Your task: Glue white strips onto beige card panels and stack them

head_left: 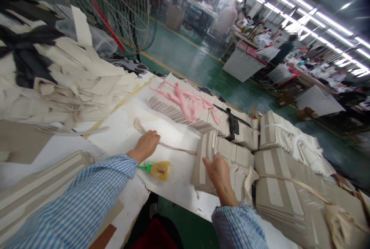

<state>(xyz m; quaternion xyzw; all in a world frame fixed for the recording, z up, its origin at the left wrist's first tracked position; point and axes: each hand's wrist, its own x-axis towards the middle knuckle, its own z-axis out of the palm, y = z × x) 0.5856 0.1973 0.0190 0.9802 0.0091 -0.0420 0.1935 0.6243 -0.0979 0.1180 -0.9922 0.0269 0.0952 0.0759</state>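
Note:
My left hand (147,145) is closed around a beige cloth strip (177,148) above the white tabletop (173,170). The strip's loose end lies beyond my knuckles, and its other part runs taut to the side of a bundle of beige folded fabric pieces (204,156). Over that bundle is my right hand (219,170), fingers curled and thumb side towards the strip; what is in its grip, if anything, is hidden. A small yellow squeeze bottle (162,170) with a green nozzle lies on its side just below my left hand.
Behind stands a long fabric stack (173,106) tied with pink and black strips. More tied bundles (277,191) sit at right. Cream and black scraps (63,71) are heaped at left, near a wire-caged fan (115,10). People work at tables across the green floor (185,56).

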